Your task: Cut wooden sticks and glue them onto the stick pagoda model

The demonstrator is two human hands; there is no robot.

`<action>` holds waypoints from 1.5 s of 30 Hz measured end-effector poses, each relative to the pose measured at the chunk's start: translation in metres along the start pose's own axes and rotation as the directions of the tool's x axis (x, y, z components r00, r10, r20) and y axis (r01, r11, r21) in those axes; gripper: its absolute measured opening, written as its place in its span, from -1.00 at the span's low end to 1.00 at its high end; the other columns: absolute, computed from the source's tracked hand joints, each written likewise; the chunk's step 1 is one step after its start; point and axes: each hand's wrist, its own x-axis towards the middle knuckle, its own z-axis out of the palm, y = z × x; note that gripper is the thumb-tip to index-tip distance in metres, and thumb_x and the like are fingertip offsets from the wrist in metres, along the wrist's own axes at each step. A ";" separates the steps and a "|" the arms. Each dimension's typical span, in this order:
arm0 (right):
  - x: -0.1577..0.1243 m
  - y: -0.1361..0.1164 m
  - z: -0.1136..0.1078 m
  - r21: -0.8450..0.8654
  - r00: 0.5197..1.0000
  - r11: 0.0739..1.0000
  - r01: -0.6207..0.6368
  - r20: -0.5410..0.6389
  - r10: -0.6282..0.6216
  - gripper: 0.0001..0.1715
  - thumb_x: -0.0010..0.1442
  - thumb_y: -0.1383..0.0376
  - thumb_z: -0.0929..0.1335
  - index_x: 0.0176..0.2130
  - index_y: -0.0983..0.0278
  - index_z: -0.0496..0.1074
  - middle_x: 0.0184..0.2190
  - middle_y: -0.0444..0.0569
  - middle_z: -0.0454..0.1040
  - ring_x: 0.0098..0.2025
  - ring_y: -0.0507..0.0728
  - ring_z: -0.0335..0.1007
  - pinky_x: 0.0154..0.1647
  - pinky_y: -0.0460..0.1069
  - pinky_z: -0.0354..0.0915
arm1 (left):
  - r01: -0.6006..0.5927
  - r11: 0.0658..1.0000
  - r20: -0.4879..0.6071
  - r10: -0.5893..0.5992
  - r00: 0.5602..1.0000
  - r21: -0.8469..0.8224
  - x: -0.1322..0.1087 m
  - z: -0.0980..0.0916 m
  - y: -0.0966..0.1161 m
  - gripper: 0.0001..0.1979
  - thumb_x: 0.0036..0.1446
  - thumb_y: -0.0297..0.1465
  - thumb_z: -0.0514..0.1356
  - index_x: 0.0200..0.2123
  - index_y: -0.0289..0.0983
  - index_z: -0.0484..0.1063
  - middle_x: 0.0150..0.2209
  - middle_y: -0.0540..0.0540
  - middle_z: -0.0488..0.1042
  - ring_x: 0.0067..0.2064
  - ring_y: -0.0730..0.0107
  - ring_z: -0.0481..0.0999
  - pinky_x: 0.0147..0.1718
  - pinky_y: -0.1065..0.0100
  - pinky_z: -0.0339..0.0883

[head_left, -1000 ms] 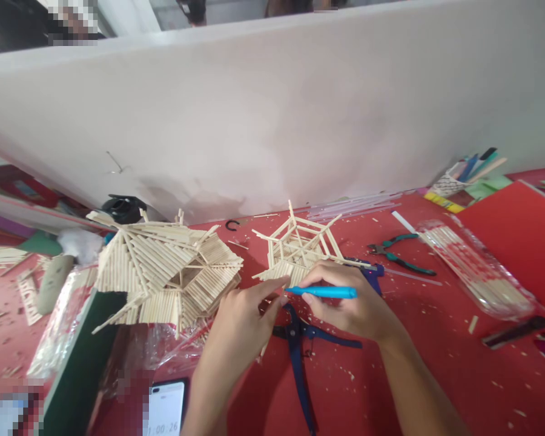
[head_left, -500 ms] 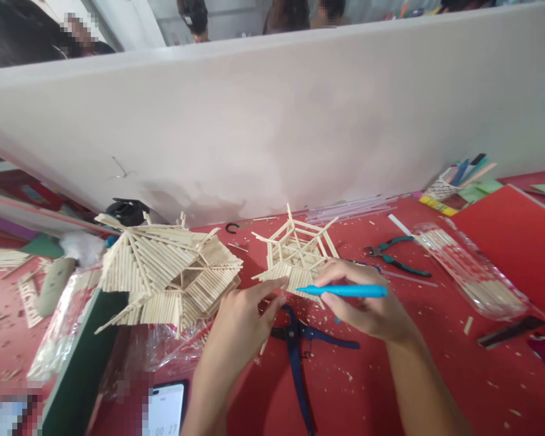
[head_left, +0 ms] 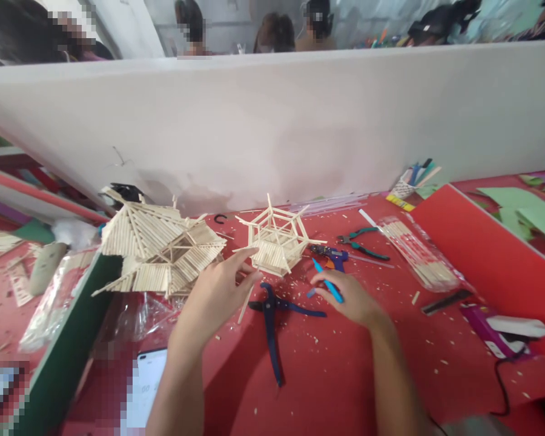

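My right hand (head_left: 352,297) is closed round a blue pen (head_left: 327,281), its tip pointing up and left, apart from the stick frame. My left hand (head_left: 220,290) is open, fingers stretched toward the left edge of a small six-sided frame of wooden sticks (head_left: 277,254); whether the fingertips touch it I cannot tell. One front panel of that frame is covered with sticks laid side by side. Below the hands lie dark-blue cutting pliers (head_left: 269,321) with spread handles. A loose stick (head_left: 244,306) lies under my left thumb.
On the left stands a larger stick-built roof model (head_left: 163,248). A glue gun (head_left: 336,257), green-handled pliers (head_left: 361,241), a bag of sticks (head_left: 420,254) and a red board (head_left: 490,254) lie to the right. A phone (head_left: 148,381) lies near the front. A white partition (head_left: 272,127) stands behind.
My right hand has drawn back from the stick frame with the pen, whose tip now points up and left. My left hand has stayed close to the frame. The view has shifted.
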 end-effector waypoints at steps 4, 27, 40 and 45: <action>0.003 0.018 0.025 -0.099 0.999 0.995 0.003 0.036 0.001 -0.78 0.18 0.44 0.38 -0.15 0.23 0.49 -0.18 0.02 0.55 -0.08 0.19 0.43 -0.04 0.07 0.31 | -0.011 1.000 -0.031 0.010 0.999 -0.016 -0.014 -0.004 0.007 -0.64 0.19 -0.33 0.15 0.05 -0.18 0.50 -0.23 -0.07 0.65 -0.27 0.30 0.62 -0.28 0.37 0.43; -0.002 -0.037 0.087 0.411 0.996 0.907 0.090 -0.039 -0.081 -0.83 0.22 0.18 0.38 -0.27 0.21 0.35 -0.32 -0.10 0.51 -0.35 0.07 0.46 -0.31 -0.07 0.35 | 0.088 0.607 0.039 -0.093 0.995 -0.790 -0.053 0.127 -0.049 -0.58 0.01 -0.09 0.34 -0.25 -0.33 0.50 -0.39 -0.11 0.59 -0.35 0.25 0.61 -0.33 0.27 0.55; -0.005 -0.039 0.086 0.442 0.998 0.896 0.042 -0.069 -0.013 -0.79 0.22 0.18 0.40 -0.31 0.20 0.31 -0.33 -0.09 0.46 -0.33 0.09 0.44 -0.31 -0.06 0.36 | 0.069 0.517 0.014 -0.110 0.994 -0.853 -0.056 0.133 -0.047 -0.62 0.06 -0.12 0.34 -0.25 -0.31 0.42 -0.37 -0.04 0.50 -0.34 0.34 0.58 -0.34 0.33 0.54; -0.005 -0.038 0.091 0.507 0.995 0.861 0.027 -0.097 0.026 -0.78 0.23 0.18 0.40 -0.33 0.20 0.28 -0.29 -0.07 0.47 -0.29 0.11 0.46 -0.25 -0.03 0.38 | 0.058 0.504 0.000 -0.115 0.993 -0.862 -0.056 0.134 -0.047 -0.62 0.08 -0.12 0.33 -0.24 -0.31 0.42 -0.36 -0.06 0.51 -0.35 0.34 0.58 -0.35 0.34 0.52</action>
